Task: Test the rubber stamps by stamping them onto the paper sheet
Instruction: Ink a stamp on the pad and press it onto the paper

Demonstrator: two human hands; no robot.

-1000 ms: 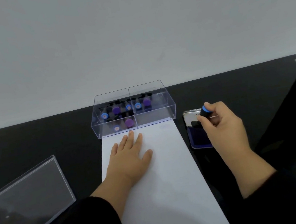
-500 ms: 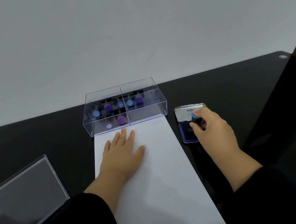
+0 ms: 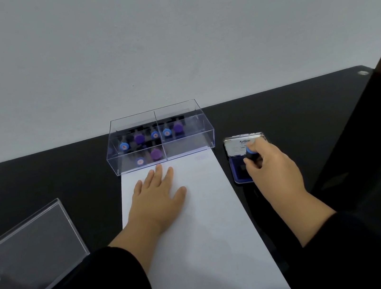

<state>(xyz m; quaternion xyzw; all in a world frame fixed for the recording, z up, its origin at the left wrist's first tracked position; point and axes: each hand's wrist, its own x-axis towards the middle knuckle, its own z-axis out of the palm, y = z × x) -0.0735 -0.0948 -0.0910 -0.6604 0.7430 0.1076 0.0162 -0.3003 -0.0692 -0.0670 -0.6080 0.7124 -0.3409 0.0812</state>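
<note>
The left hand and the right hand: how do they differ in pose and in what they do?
The left hand lies flat with straight fingers on the paper sheet; the right hand is curled round a blue-capped stamp. The left hand is over the paper, the right hand over the ink pad. Both come out of black sleeves.

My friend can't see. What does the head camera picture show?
A right hand presses a blue-topped stamp on an open ink pad. The left hand lies flat on white paper, near a clear box of stamps.
</note>
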